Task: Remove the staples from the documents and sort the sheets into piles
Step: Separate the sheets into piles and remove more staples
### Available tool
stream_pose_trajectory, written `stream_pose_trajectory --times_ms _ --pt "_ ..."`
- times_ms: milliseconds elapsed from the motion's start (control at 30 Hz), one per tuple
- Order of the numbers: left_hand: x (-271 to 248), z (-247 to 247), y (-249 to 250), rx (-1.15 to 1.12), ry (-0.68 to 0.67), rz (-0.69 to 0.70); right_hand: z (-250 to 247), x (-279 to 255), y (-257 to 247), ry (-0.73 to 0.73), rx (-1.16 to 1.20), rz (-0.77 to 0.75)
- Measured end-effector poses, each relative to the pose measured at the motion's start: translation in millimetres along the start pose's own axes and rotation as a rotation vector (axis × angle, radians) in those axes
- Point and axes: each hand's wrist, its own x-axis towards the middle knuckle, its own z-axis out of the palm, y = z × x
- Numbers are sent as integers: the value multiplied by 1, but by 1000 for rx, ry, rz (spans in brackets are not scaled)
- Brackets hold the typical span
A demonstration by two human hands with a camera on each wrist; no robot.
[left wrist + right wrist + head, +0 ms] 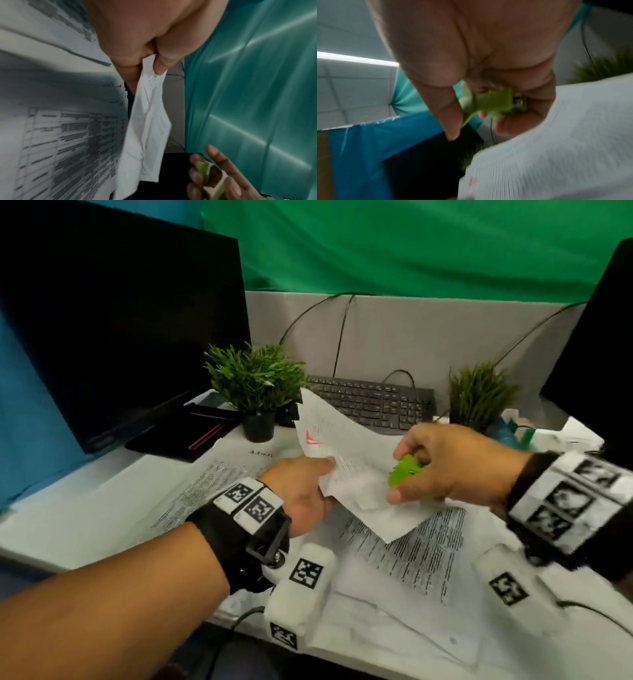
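Observation:
My left hand (308,491) pinches the near edge of a printed document (346,460) and holds it lifted and tilted above the desk. The left wrist view shows the thumb and fingers (159,60) clamped on the folded sheets (150,121). My right hand (442,463) grips a green staple remover (404,470) just right of the document's lower corner. In the right wrist view the staple remover (488,102) sits between thumb and fingers, its metal end showing, with the document (556,148) below it. Whether the tool touches the paper is unclear.
Printed sheets (411,546) lie spread over the white desk (68,515), some under my wrists. Two potted plants (257,385) (479,395), a keyboard (373,402) and a dark monitor (120,330) stand behind. Another dark screen (603,344) is at the right edge.

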Motion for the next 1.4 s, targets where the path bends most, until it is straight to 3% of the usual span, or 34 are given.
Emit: stream_pose_trajectory --times_ms 133,267,400,667,1267,1400 --pt "-3 -3 -25 33 -72 -58 29 4 12 66 90 -55" --pt "-8 0 -29 53 -93 -71 51 2 17 89 -93 -105" --pt "-18 8 -29 90 -104 -1 59 -2 18 282 -75 -128" --pt "-38 20 -27 146 -127 124 62 -9 13 454 -115 -283" --pt "-45 24 -29 208 -125 154 63 -6 10 407 -248 -244" --pt "-39 22 -30 280 -59 131 59 -5 11 312 -201 -169"
